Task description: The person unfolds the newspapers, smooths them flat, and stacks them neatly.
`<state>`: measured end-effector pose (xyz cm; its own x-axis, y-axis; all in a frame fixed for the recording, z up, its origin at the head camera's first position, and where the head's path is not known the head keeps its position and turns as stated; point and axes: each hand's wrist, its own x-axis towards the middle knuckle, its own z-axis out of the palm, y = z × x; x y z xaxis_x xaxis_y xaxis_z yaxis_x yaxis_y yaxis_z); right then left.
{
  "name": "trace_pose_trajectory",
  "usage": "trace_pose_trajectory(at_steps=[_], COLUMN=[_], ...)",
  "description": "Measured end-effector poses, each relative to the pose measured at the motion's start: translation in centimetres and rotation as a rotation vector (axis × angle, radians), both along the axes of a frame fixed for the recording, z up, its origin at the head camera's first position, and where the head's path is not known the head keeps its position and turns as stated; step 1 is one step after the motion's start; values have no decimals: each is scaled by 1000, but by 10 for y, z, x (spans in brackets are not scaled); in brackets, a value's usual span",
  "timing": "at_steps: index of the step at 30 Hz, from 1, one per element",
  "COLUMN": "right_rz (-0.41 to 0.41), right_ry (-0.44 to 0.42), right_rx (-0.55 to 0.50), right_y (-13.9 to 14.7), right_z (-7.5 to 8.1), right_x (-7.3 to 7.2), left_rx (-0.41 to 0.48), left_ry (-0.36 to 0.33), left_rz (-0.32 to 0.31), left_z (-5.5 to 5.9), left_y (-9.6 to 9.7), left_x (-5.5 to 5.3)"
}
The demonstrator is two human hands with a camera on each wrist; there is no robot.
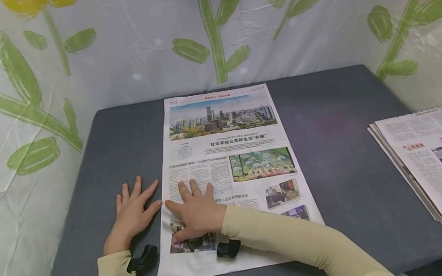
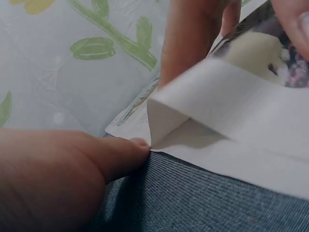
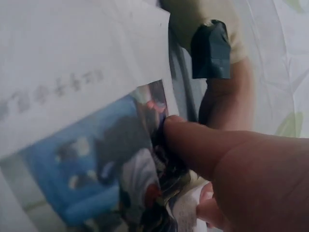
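A long folded newspaper (image 1: pixel 257 193) lies on the grey table, printed with a city skyline photo at its far end. My right hand (image 1: pixel 199 213) rests on its lower left part with fingers spread, and the right thumb (image 3: pixel 195 142) lies over a photo near the paper's edge. Along the left edge, my left hand (image 1: pixel 134 216) is spread on the table, its fingers mostly straight. The left thumb (image 2: pixel 123 152) touches the paper's edge at a corner, where the upper layer of the newspaper (image 2: pixel 207 101) bulges up from the layer below.
A stack of folded newspapers (image 1: pixel 430 190) lies at the table's right side. The dark grey table (image 1: pixel 339 156) is backed by a white curtain (image 1: pixel 134 49) with yellow flowers and green leaves. Each wrist wears a black camera (image 1: pixel 143 258).
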<state>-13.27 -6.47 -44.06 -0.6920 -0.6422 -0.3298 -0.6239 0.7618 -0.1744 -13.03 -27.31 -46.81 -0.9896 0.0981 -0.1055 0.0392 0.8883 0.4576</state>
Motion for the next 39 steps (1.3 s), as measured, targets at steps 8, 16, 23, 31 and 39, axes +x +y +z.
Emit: trace_pose_trajectory(at_steps=[8,16,23,31,39], right_rz=[9,92,34,-84,-267], right_ry=[-3,83,-142,-269,-153], right_rx=[-56,-251,-498,-743,-1035], right_y=[3,11,29,75,162], right_z=[1,4,35,92,159], right_x=[-2,-4,-12,-23,-31], left_rx=[7,11,-6,-14,11], left_ry=[-9,0,-1,13,-1], left_rz=[4,30,43,34,0], left_z=[-2,-2,-4,-9,-8], left_y=[-2,-4,-4,-1,7], left_x=[2,7,10,9,7])
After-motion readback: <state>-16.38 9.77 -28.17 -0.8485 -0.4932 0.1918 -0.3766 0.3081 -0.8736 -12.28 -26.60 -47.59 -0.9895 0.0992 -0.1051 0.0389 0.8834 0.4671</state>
